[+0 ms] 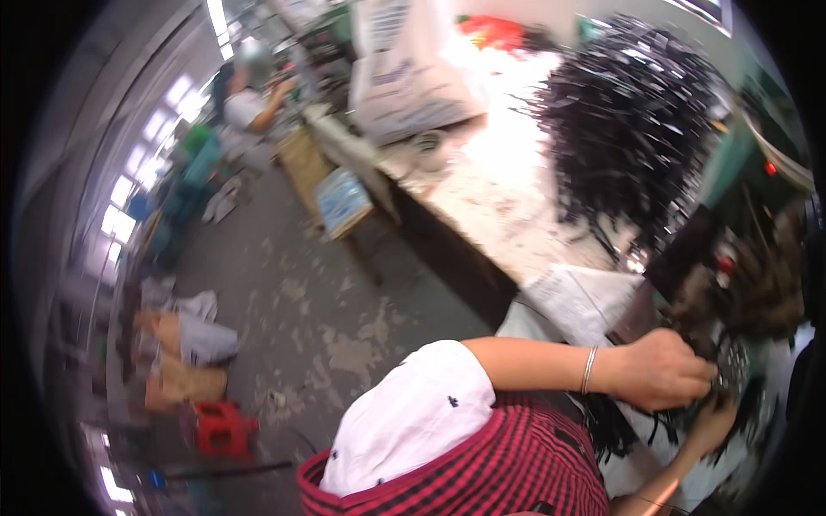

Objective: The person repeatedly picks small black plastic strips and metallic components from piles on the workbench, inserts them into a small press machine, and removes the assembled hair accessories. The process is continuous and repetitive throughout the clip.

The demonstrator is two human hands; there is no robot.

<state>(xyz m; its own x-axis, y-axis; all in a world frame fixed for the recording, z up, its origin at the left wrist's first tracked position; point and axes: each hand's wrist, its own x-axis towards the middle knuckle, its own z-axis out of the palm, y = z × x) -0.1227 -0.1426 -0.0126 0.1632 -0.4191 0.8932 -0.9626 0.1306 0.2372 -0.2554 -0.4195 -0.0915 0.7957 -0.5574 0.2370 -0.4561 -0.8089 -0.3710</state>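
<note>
My left hand [662, 370], a bracelet at its wrist, is closed in front of the machine at right, its fingers curled in. Just below it, my right hand [716, 423] has its fingers bent together near the left fingertips. Something small and dark lies between the hands, too blurred to name. A bunch of black strips [611, 430] hangs below my left wrist. A large heap of thin, shiny black strips [637, 120] lies on the worktable [482, 185] beyond. White sheeting [581, 301] drapes over the table's near corner.
A brown, greasy machine [774, 284] stands close at right. A white sack [409, 77] sits on the table's far part, beside a small round container [428, 148]. On the floor at left are a red stool [224, 428] and bags [202, 340]. Another person [249, 107] works farther off.
</note>
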